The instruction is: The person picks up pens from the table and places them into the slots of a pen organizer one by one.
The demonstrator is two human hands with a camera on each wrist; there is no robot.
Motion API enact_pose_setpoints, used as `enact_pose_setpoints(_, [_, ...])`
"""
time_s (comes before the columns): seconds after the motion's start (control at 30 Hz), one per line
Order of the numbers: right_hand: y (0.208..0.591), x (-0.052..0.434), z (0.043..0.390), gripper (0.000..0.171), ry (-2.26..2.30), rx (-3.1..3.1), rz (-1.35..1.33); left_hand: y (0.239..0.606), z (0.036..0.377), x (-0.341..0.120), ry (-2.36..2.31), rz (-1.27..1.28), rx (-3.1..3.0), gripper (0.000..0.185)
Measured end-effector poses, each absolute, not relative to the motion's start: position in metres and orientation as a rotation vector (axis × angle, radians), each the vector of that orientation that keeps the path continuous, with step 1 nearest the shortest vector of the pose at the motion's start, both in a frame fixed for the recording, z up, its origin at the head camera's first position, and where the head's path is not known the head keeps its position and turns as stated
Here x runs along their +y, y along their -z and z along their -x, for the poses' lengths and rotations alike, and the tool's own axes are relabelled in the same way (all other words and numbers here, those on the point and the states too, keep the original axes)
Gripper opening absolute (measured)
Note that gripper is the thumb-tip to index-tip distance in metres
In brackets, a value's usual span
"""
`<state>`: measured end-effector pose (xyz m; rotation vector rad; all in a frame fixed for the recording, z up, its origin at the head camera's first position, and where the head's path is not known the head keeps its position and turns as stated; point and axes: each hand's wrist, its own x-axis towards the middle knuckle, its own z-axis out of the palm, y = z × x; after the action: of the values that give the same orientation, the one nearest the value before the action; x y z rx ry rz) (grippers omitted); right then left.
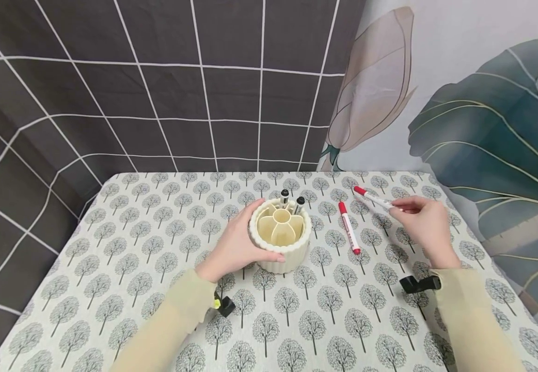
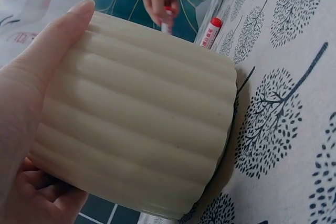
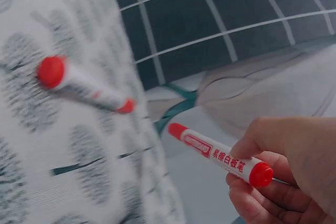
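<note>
Right hand (image 1: 424,219) pinching a red-capped whiteboard marker (image 1: 372,197) at its tail end, thumb and fingers curled round the barrel, cap end pointing toward 10 o'clock, lifted off the table (image 1: 125,248). Right wrist view confirms: fingers (image 3: 283,179) clamped on the rear of the barrel, printed label showing.

Left hand (image 1: 234,248) wrapped round the cream ribbed pen holder (image 1: 280,236) from its 9 o'clock side, thumb (image 2: 58,35) up along the rim, palm flat on the ribs. Holder near table centre, divided into petal compartments; two black-capped markers (image 1: 292,199) standing in the far cells at 12 o'clock.

Second red marker (image 1: 349,227) lying flat at 3 o'clock of the holder, between holder and right hand, untouched.

Handling, judged:
- Marker: light, rigid plastic, smooth barrel, likely slippery; rolls if laid down. Tail pinch gives poor tip control; mid-barrel grip better for aiming into a cell.
- Holder: looks like rigid plastic, light, probably tips or slides if knocked. Ribs give decent friction; side wrap low on the wall best for bracing.
</note>
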<state>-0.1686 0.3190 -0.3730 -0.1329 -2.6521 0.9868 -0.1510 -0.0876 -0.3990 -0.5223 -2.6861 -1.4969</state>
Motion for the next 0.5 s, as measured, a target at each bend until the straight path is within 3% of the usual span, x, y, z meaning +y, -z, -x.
enact_pose_setpoints(0.5, [0.298,0.296,0.148,0.025,-1.047,-2.437,0.121,0.396,0.153,-0.089,1.486,0.542,-2.677,0.134])
